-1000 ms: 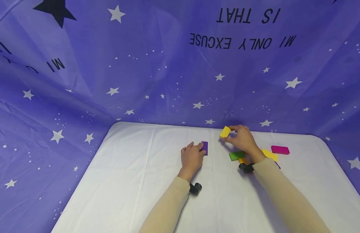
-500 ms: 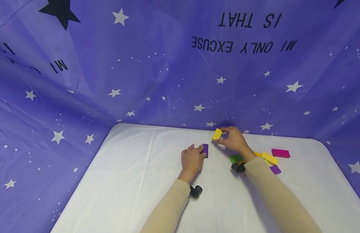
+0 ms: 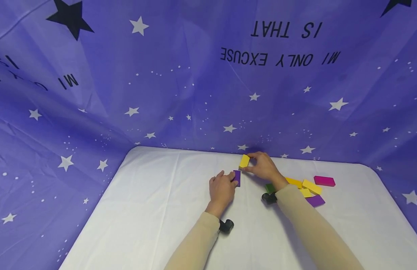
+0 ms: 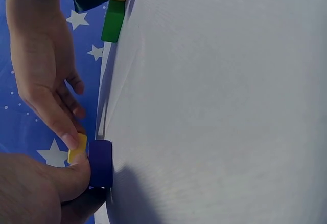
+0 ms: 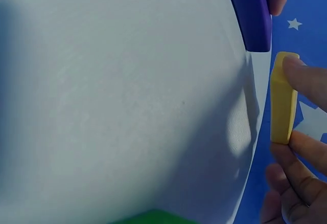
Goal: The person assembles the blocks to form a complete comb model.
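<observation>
A purple block (image 3: 238, 179) stands on the white-covered table, with the fingers and thumb of my left hand (image 3: 222, 191) holding its left side. My right hand (image 3: 263, 167) pinches a yellow block (image 3: 244, 161) between thumb and fingertips, just beyond the purple block and slightly to its right. The right wrist view has this yellow block (image 5: 282, 106) gripped by its two ends, with a gap between it and the purple block (image 5: 253, 14). From the left wrist, the purple block (image 4: 100, 162) appears beside my left thumb, with the yellow block (image 4: 77, 147) partly behind the thumb.
Right of my right wrist lies a loose group: a green block (image 3: 270, 188), an orange-yellow block (image 3: 294, 182), yellow blocks (image 3: 311, 187) and another purple block (image 3: 315, 201). A magenta block (image 3: 324, 181) lies farther right. Behind the table hangs a blue starry cloth (image 3: 195, 93).
My right hand has carried the yellow block leftward and nearer, toward the purple block. My left hand keeps its place at the purple block. More of the loose blocks show beside my right forearm.
</observation>
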A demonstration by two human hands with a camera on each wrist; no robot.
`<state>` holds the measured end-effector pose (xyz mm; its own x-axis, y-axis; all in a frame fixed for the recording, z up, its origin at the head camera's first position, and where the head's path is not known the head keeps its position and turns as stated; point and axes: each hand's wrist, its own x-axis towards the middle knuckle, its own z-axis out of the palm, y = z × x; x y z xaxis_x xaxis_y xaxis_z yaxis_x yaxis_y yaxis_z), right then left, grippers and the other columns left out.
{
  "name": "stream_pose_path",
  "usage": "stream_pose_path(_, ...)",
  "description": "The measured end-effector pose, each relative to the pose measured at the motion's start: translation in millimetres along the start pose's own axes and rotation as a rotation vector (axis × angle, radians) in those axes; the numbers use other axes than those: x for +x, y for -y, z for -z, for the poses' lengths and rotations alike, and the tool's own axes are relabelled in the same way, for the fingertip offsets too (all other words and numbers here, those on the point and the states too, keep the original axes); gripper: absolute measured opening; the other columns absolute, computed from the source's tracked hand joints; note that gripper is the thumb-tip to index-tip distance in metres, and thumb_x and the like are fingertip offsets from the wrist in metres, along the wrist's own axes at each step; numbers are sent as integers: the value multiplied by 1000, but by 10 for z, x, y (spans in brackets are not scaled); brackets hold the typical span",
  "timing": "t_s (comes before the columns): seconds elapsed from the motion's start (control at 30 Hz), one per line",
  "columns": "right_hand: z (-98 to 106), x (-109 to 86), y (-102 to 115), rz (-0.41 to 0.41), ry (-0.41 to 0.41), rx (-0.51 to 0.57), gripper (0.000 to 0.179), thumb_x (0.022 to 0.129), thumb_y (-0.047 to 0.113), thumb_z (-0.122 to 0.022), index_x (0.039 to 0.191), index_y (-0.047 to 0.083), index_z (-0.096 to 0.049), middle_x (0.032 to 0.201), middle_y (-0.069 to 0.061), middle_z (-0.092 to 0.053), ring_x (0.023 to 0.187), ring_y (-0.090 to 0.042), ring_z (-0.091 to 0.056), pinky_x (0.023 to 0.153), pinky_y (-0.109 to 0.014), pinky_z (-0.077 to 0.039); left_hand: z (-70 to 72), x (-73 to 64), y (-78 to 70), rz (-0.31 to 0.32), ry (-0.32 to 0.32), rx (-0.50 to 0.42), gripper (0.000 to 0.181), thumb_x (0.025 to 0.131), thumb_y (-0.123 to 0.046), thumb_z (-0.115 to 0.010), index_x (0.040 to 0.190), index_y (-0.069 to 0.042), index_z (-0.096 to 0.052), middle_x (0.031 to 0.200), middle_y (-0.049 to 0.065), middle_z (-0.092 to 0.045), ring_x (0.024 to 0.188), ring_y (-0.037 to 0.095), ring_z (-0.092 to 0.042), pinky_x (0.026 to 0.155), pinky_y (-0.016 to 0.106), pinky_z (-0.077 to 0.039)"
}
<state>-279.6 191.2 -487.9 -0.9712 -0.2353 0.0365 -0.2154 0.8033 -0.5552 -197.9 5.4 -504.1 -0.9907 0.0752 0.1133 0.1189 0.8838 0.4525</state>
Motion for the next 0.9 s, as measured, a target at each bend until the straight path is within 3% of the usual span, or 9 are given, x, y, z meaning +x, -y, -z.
stream_pose_path(0.9,-93,153,62,44,118,4,68,80,33,-84,135,1,-62,137,-23,-58,130,-41,-51,112,-53,-38,-50,18,39,-17,-11,8,38,96,-33,-67,133,-23,-68,126,-2,-70,134,25,-53,107,54,-39)
